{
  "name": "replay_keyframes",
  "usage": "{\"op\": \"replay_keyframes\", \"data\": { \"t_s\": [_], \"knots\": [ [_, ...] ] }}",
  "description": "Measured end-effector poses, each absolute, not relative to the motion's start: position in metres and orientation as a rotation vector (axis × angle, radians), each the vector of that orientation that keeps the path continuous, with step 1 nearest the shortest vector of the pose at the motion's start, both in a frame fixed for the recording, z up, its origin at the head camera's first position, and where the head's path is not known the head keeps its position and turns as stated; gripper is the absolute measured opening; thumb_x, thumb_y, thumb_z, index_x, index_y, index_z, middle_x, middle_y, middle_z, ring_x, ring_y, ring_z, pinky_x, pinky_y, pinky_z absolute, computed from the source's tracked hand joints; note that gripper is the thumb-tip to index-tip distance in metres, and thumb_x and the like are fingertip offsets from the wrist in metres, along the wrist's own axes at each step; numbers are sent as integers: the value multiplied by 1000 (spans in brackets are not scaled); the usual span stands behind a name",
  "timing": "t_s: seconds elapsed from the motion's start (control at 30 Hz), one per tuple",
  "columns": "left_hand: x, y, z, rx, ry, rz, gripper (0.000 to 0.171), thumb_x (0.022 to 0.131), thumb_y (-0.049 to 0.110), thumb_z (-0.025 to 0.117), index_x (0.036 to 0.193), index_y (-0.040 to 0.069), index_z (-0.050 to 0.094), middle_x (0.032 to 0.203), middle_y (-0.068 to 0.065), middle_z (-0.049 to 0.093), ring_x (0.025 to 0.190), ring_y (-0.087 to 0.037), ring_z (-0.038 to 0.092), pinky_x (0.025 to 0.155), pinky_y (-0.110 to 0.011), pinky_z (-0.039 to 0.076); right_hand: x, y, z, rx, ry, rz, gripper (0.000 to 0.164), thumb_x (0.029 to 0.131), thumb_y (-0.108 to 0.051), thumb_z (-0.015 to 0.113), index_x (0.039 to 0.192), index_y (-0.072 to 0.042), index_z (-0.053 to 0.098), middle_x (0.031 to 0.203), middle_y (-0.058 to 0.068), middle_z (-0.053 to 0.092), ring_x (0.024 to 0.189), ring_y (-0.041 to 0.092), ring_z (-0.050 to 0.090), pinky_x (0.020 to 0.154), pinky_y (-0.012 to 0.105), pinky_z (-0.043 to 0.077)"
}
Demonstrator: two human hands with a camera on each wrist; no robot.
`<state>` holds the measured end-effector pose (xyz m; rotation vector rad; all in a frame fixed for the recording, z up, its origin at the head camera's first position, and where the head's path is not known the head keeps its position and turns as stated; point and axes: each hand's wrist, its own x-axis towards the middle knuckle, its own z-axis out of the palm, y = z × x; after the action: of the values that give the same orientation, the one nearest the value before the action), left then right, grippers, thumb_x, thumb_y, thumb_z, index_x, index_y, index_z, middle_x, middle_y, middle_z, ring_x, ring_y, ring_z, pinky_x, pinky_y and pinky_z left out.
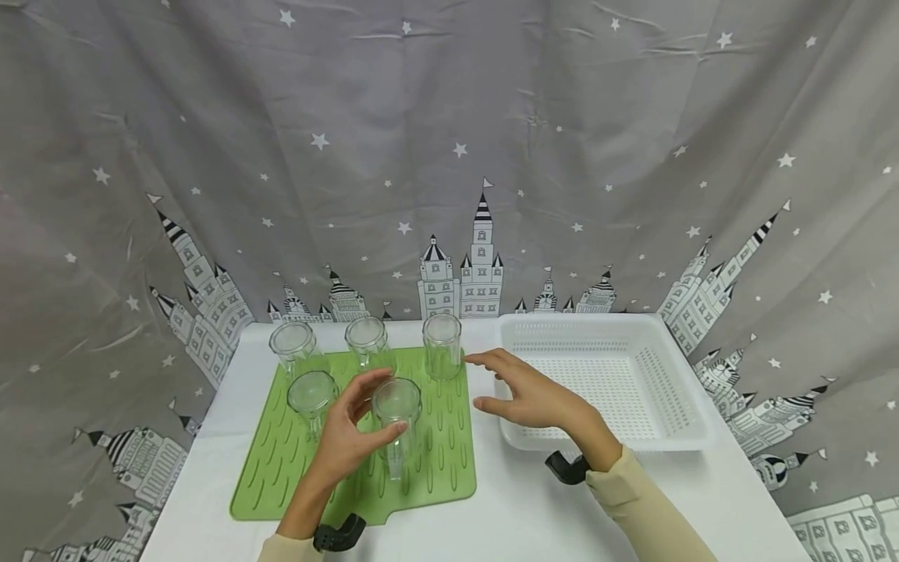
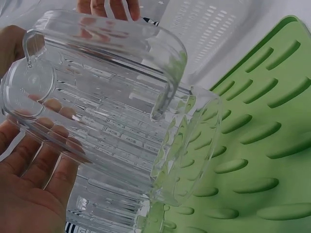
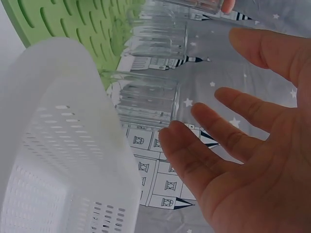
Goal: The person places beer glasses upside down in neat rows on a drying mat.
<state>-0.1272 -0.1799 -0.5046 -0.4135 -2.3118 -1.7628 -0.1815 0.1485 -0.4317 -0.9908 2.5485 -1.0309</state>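
My left hand point(image 1: 347, 437) holds a clear glass mug point(image 1: 397, 404) at the front of a green drying mat point(image 1: 309, 492). Its thumb lies along the near side and its fingers curve round the far side. The left wrist view shows this mug upside down, with its base by the fingers point(image 2: 36, 162) and its rim toward the mat. My right hand point(image 1: 530, 394) hovers between the mat and a white basket, fingers spread and holding nothing. Closest to its fingertips is another glass mug point(image 1: 442, 347) at the mat's back right corner.
More glass mugs stand on the mat: one at the back left point(image 1: 293, 343), one at the back middle point(image 1: 367, 337), one left of my left hand point(image 1: 311, 394). The white perforated basket point(image 1: 691, 390) sits on the right. A grey curtain point(image 1: 456, 101) hangs behind the white table point(image 1: 534, 507).
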Motion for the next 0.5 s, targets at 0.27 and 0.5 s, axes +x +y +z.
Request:
{"op": "replay_keyframes", "data": {
  "t_s": [0.27, 0.5],
  "knots": [
    [-136, -174, -509, -347, -2294, -1763, 75, 82, 4, 93, 148, 18, 60, 149, -6, 64, 134, -1, 58, 117, -11, 42, -179, 155, -436, -959, 2565, -1024, 67, 105, -32, 70, 164, -14, 44, 163, 11, 49, 141, 35, 59, 117, 56, 53],
    [-150, -169, -519, -313, -2266, -1767, 75, 85, 5, 91, 151, 14, 56, 156, -11, 57, 141, -5, 52, 121, -9, 38, -177, 159, -437, -919, 2547, -1046, 67, 105, -32, 70, 164, -14, 43, 163, 13, 49, 141, 42, 58, 116, 59, 53]
  ]
}}
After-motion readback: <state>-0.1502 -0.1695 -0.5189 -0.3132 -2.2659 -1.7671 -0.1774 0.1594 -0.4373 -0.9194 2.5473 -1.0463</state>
